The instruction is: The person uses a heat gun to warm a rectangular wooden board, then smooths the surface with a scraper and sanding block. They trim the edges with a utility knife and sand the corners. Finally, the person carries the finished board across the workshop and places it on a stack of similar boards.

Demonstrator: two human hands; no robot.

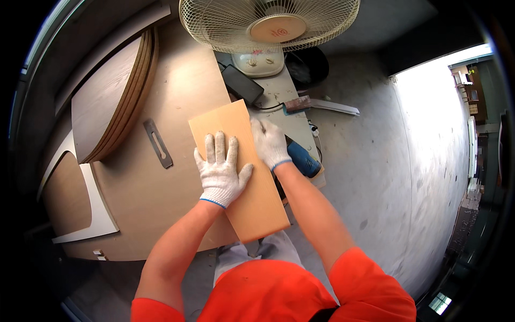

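Observation:
A light wood-coloured board (pixel 259 206) lies at a slant over the right edge of the table, its near end sticking out toward my body. My left hand (pixel 221 174), in a white knit glove with a blue cuff, rests flat on its top face, fingers spread. Against the board's right long edge is my right hand (pixel 269 142), gloved the same way, with curled fingers. Whatever those fingers may hold is hidden. Just beyond the right wrist a blue power tool (pixel 303 159) lies partly covered by my forearm.
A caged fan (pixel 271 24) stands at the far side. Curved brown panels (pixel 110 102) are stacked at left, near a white frame-shaped piece (pixel 96 214). A slotted dark plate (pixel 157 144) lies on the table (pixel 188 70). A black box (pixel 242 85) and a brown-and-blue block (pixel 296 104) sit beyond the board.

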